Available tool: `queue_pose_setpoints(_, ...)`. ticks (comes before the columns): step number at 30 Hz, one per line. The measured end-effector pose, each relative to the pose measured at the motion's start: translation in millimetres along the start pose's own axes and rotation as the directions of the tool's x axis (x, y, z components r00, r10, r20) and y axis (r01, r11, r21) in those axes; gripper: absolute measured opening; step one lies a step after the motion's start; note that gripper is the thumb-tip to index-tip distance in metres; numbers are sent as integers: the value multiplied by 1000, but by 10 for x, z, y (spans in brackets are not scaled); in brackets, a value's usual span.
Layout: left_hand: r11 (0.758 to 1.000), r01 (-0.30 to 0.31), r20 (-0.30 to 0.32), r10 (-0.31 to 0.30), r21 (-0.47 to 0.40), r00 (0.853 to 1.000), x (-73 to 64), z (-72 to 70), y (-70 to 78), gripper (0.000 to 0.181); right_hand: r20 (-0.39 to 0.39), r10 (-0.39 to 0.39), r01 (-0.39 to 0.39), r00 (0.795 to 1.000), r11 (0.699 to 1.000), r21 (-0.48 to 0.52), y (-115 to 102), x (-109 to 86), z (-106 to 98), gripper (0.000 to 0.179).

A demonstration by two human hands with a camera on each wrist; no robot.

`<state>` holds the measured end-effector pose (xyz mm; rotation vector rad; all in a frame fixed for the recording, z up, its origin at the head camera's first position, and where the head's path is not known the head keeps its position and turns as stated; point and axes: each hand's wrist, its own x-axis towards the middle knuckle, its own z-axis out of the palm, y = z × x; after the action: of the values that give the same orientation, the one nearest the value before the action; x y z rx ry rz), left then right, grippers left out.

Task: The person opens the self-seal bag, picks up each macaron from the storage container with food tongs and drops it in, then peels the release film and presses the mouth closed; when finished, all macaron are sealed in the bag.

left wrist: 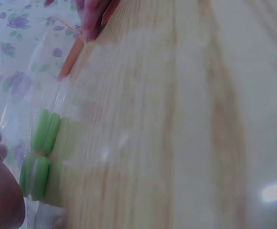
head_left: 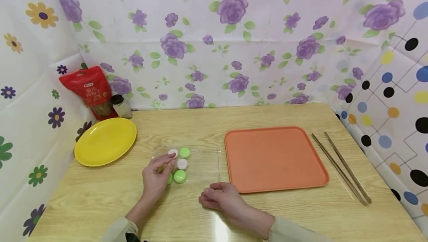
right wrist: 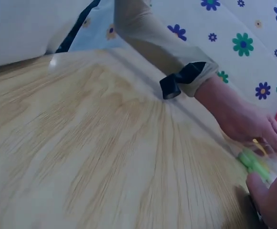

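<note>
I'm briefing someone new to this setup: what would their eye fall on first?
Probably the flat, rectangular orange tray, right of the tabletop's middle, and the glossy, round yellow plate at its far left. Next might come the small, round, bright green and whitish macaron-like sweets, clustered left of the tray by the bare left hand.

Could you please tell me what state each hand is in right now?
Left hand: fingers bent over the macarons; whether it pinches one cannot be told.
Right hand: open, fingers loosely curled, nothing visibly held.
</note>
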<state>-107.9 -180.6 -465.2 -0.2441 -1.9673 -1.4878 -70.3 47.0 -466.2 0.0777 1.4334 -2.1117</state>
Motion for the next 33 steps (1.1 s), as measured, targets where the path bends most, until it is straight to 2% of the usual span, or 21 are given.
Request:
queue_pose_setpoints(3,1000,22,-8,-22,3,1000,-12,19,-19,13,-67,-25,29,997,998,59,56,119,136,58)
queue_pose_setpoints(6,999,41,-9,-41,4,999,-16,19,-116,13,-122,-35,48,992,994,102,75,194,248,51)
queue_pose_setpoints(9,999,46,-8,-46,3,999,-28,16,-238,13,-168,-47,68,985,990,122,88,252,307,39)
queue_pose_setpoints(12,998,56,-13,-56,-1,998,-38,16,-275,13,-199,-68,94,978,988,124,111,306,334,29)
queue_pose_setpoints(15,999,46,-18,-46,2,999,-38,29,-228,13,-215,-86,116,973,984,135,141,342,349,23)
queue_pose_setpoints(20,1000,19,0,-19,23,1000,-12,45,-8,13,-233,-95,138,968,974,178,183,363,354,22)
queue_pose_setpoints(22,999,17,12,-17,36,1000,-4,43,32,13,-238,-97,146,966,969,200,200,367,353,22)
queue_pose_setpoints(24,999,22,23,-23,45,999,-1,37,-8,13,-242,-103,158,965,963,219,214,370,353,20)
queue_pose_setpoints(28,997,24,24,-26,78,999,37,4,-200,14,-251,-120,183,961,951,248,235,374,363,16)
queue_pose_setpoints(30,994,40,21,-42,101,999,87,-19,-267,14,-257,-124,192,959,947,259,243,376,369,12)
queue_pose_setpoints(33,986,85,41,-92,147,995,223,-39,-273,12,-258,-123,192,958,945,263,255,373,374,4)
